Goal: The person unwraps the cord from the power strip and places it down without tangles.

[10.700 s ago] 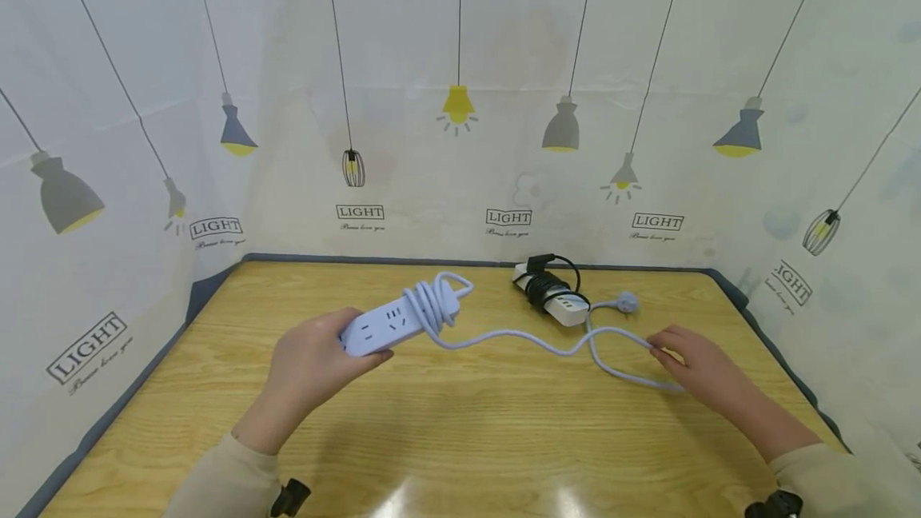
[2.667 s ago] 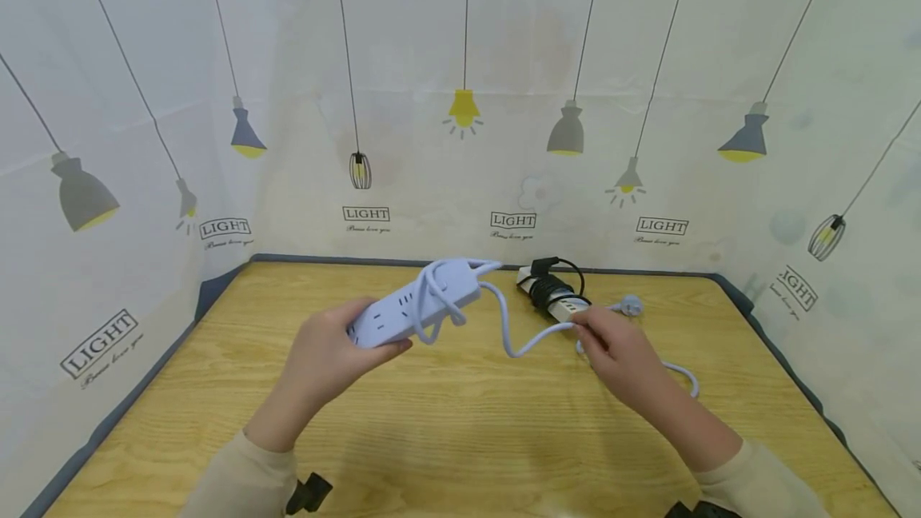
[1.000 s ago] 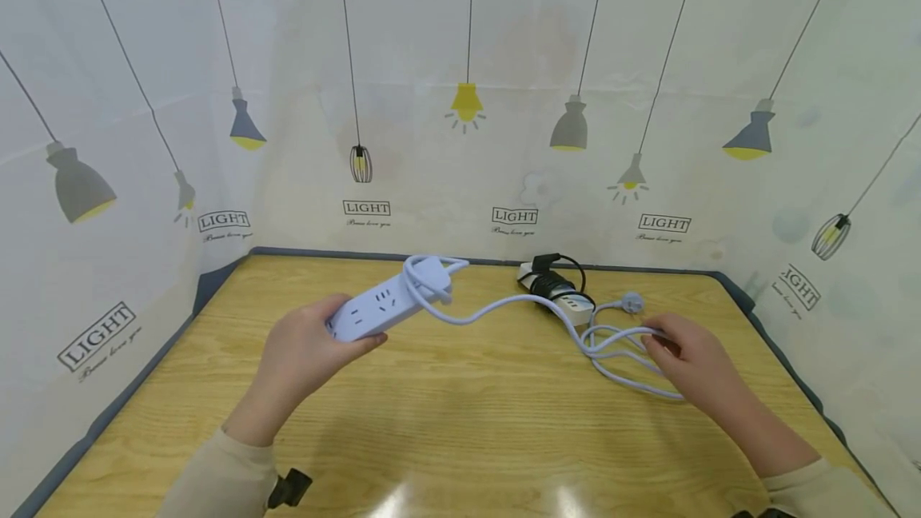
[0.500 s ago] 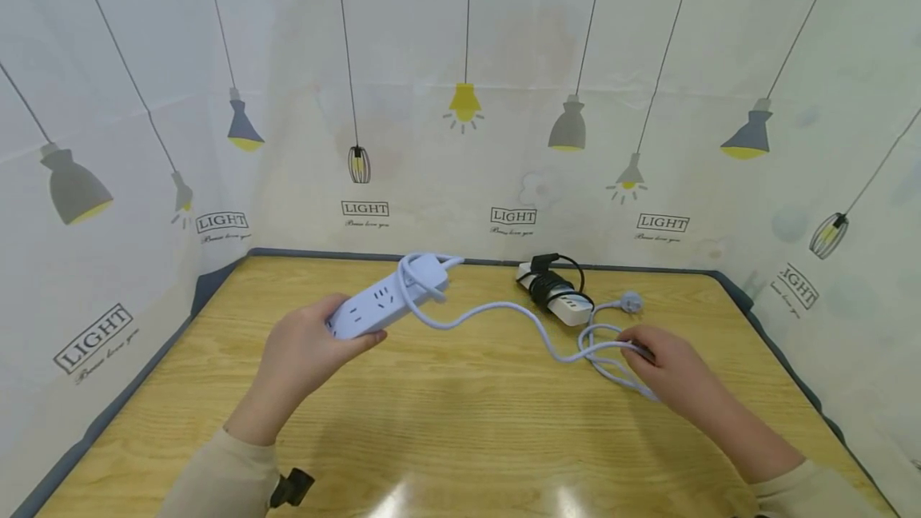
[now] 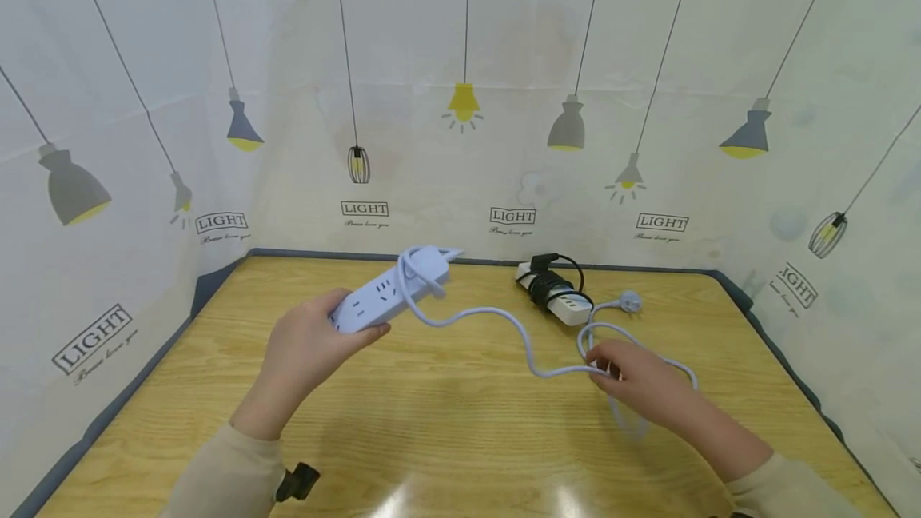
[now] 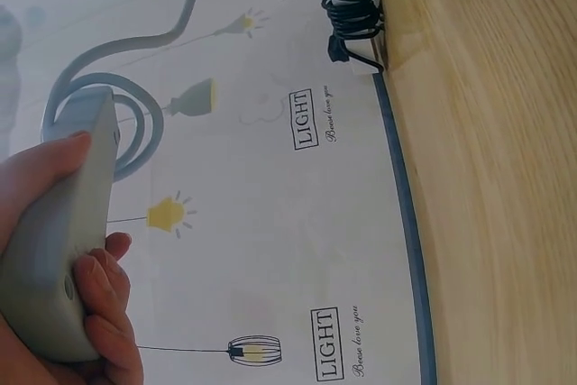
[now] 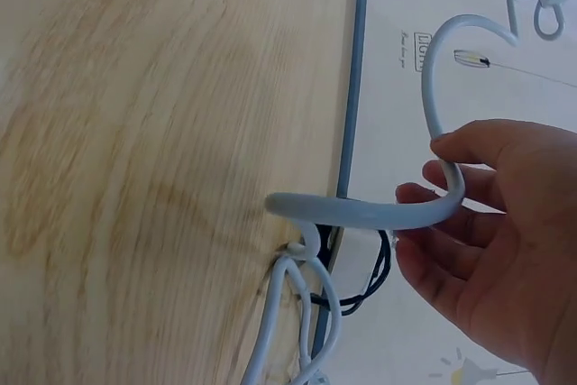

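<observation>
My left hand (image 5: 305, 350) grips a white power strip (image 5: 370, 306) by its near end, tilted up above the table. A loose loop of its white cord (image 5: 528, 346) still circles the strip's far end. In the left wrist view, the thumb lies along one side of the strip (image 6: 68, 214) and the fingers curl round the other. To the right, my right hand (image 5: 647, 386) holds the cord between thumb and fingers; the right wrist view shows the cord (image 7: 361, 214) bending through them. More cord trails on the table to a plug (image 5: 630, 302), partly hidden by the right hand.
Near the table's back edge lies another white power strip (image 5: 570, 310) with a black cord (image 5: 544, 288) wound round it. A wooden table (image 5: 446, 438) spreads under both hands. Cloth printed with lamps (image 5: 432, 174) rises behind and at the sides.
Several turns of cord circled the strip earlier; fewer remain now. In the last second my right hand has moved left and nearer with the cord, while the left keeps its grip.
</observation>
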A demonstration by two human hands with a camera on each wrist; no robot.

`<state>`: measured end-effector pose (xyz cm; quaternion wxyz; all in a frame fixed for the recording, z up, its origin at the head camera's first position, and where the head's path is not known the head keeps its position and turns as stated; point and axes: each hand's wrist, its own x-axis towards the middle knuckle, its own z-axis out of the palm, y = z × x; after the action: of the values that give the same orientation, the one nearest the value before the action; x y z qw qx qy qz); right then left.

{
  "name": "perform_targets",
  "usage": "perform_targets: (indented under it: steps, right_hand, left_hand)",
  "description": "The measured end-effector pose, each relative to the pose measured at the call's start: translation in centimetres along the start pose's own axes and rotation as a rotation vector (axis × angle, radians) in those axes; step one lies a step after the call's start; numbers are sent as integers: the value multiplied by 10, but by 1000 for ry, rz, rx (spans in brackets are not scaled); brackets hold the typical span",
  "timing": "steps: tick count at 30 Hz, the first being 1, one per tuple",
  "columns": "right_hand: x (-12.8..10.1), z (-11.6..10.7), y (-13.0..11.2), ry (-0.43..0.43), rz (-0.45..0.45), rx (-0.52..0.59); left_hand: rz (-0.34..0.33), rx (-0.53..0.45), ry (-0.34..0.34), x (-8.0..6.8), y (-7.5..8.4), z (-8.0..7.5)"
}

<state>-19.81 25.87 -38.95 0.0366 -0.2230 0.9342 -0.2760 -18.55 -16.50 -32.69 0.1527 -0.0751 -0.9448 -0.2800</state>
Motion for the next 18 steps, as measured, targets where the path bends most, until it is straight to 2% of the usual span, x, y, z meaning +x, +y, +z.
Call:
perform_targets:
  steps: [6, 9, 14, 18]
  right_hand:
    - [6, 0, -13, -15, -30, -61]
    - [10, -1, -22, 9, -45, -81]
    - [13, -6, -40, 95, -57, -85]
    - [14, -10, -60, 179, -115, -64]
  left_hand:
    - [4, -1, 2, 5, 6, 0]
    - [7, -1, -3, 9, 10, 0]
    - [23, -1, 0, 15, 18, 0]
    - [61, -4, 11, 15, 27, 2]
